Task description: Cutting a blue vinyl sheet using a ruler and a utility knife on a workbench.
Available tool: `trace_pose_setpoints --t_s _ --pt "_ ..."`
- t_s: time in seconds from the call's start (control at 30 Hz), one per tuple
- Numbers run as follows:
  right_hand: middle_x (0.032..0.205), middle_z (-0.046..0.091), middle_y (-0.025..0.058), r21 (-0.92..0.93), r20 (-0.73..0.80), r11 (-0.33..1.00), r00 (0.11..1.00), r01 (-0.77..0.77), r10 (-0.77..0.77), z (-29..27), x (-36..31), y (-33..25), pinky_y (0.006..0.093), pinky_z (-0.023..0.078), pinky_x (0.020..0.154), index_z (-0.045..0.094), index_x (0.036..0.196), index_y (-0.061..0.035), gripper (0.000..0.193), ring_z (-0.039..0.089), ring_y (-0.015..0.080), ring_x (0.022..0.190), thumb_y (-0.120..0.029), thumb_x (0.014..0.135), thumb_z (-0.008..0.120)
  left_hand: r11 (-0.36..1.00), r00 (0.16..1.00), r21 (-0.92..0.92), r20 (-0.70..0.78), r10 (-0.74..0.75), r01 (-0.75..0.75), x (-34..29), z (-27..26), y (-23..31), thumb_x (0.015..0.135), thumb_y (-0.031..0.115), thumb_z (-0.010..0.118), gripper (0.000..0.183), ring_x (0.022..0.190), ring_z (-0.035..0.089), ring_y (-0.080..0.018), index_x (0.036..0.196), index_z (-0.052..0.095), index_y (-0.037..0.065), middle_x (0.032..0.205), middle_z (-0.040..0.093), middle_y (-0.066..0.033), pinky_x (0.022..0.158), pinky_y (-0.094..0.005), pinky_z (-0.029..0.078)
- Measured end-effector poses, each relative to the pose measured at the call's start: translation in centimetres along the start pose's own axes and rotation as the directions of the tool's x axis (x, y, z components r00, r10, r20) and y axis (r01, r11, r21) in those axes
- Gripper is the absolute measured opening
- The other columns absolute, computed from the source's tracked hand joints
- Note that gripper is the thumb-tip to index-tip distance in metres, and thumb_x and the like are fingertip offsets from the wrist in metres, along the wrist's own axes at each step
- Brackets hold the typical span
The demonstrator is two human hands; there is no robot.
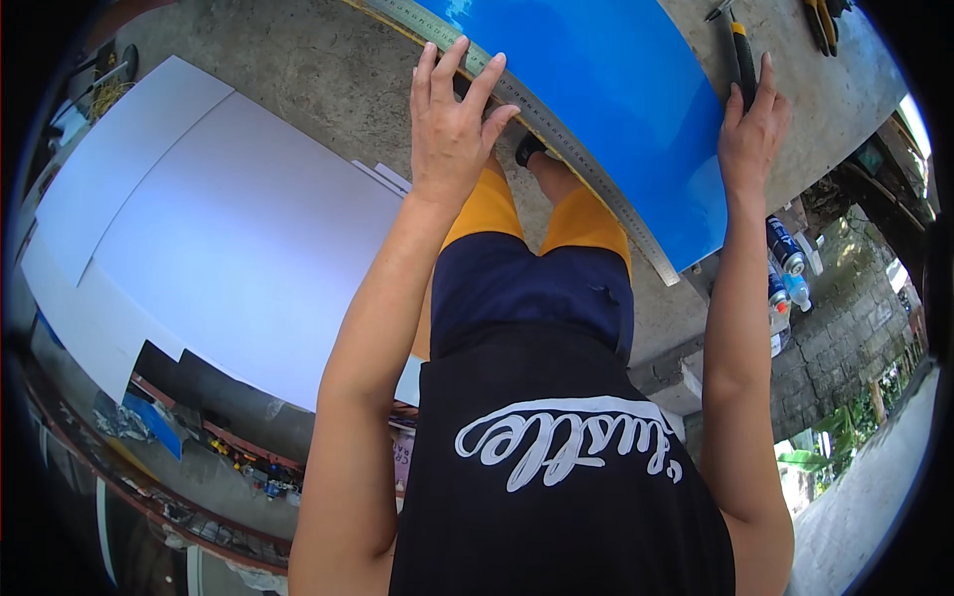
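A glossy blue sheet point(606, 89) lies in front of me, with a long metal ruler point(568, 147) along its near left edge. My left hand point(452, 124) is over the ruler's far part, fingers spread and fingertips on it. To the right of the sheet, my right hand point(755, 139) has its thumb and forefinger on either side of a slim tool with a black and yellow handle point(743, 62). The tool points away from me and ends in a metal tip. The other fingers of that hand are partly hidden.
Large white sheets point(248, 238) lie stacked at the left. Pliers-like black and yellow handles point(823, 25) rest at the far right. Spray cans point(785, 244) and a clear plastic bottle point(797, 290) stand below my right forearm, near a block wall point(845, 308).
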State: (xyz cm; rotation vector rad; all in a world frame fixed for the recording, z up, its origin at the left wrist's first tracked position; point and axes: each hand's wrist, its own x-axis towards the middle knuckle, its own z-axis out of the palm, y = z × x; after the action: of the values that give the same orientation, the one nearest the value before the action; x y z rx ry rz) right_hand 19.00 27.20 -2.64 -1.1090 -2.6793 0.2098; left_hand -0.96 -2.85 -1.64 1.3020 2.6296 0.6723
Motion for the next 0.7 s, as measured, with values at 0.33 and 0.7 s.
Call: trace_pose_setpoints --t_s 0.33,0.7 --pt "0.120 0.059 0.0148 0.245 0.198 0.969 0.978 0.017 -0.067 -5.2 -6.0 -8.6 0.0432 0.043 0.097 0.061 0.126 -0.0073 0.049 0.056 0.0339 0.111 -0.013 0.082 0.082 0.980 0.990 -0.173 -0.085 -0.109 0.093 -0.6 -0.3 -0.3 0.085 0.031 0.082 0.058 0.133 0.044 -0.0411 0.135 0.059 0.012 0.146 0.042 -0.0177 0.109 -0.0508 0.042" --pt "0.109 0.057 0.0136 0.328 0.447 0.945 0.882 -0.008 -0.148 -3.6 -10.6 -14.0 0.0428 0.043 0.088 0.059 0.120 -0.0041 0.051 0.054 0.0332 0.104 -0.007 0.074 0.082 0.222 0.651 -0.765 0.314 -0.691 0.605 -0.1 -1.2 -1.5 0.102 0.016 0.063 0.047 0.104 0.062 -0.0195 0.139 0.040 -0.002 0.126 0.053 -0.0159 0.091 -0.0325 0.056"
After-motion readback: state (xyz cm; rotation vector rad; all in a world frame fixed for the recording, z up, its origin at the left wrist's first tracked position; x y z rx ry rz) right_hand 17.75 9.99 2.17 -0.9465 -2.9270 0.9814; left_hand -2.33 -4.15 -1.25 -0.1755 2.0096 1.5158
